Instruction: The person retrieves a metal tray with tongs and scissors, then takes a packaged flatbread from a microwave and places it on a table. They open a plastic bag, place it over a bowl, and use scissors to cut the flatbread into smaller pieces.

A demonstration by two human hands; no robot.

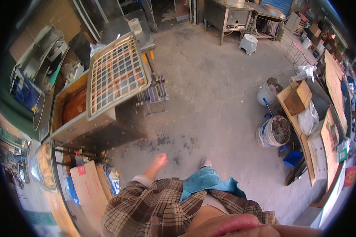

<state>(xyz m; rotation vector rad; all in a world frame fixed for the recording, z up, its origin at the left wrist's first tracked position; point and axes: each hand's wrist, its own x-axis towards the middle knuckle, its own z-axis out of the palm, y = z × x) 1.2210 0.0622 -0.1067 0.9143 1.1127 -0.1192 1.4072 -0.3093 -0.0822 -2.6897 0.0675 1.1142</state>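
Note:
My left hand (160, 159) hangs over the concrete floor in front of me, its fingers looking loosely curled, a little blurred, and nothing shows in them. It touches nothing. Closest to it are the dark wet spots (174, 142) on the floor and the metal-sided tank (87, 134) to the left. Across that tank's top lies a rectangular wire-grid rack (116, 73) in a metal frame, with a reddish-brown inside showing beside it. My right hand is out of the picture. A teal cloth (209, 182) hangs at my front, over a brown plaid garment.
A striped folding stool (154, 93) stands behind the tank. Cardboard (89, 183) leans at the lower left. Toward the right are a white bucket (267, 134) with dark contents and a cluttered bench (300, 130). Farther off are a grey plastic stool (248, 43) and a steel table (229, 19).

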